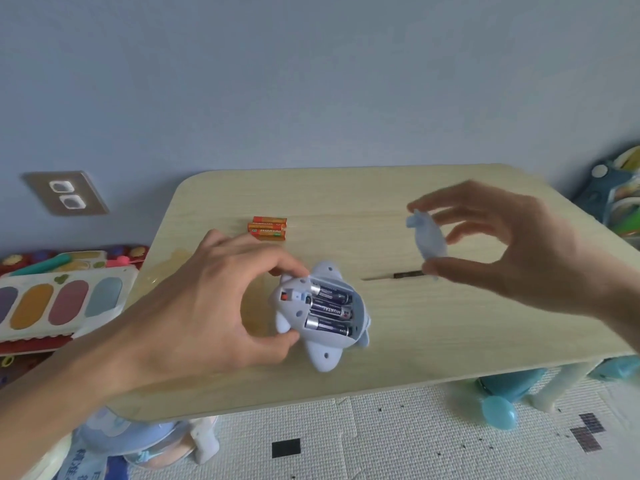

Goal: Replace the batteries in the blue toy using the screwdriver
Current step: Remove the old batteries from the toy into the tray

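The blue toy (323, 355) lies belly-up on the light wooden table (433, 341), its battery bay uncovered. Three dark purple batteries (329, 311) sit inside it. My left hand (214, 306) grips the toy's left end between thumb and fingers. My right hand (512, 244) is raised above the table to the right and pinches the pale blue battery cover (429, 239) between thumb and fingertips. The screwdriver (398, 275) lies flat on the table below that hand, partly hidden by my thumb. Three orange batteries (268, 228) lie side by side toward the table's far left.
A wall socket (65, 194) is on the blue wall at left. Colourful toys (62, 299) sit left of the table and more toys (620, 199) at the right edge. A foam play mat (381, 445) and plastic items lie below the table's front edge.
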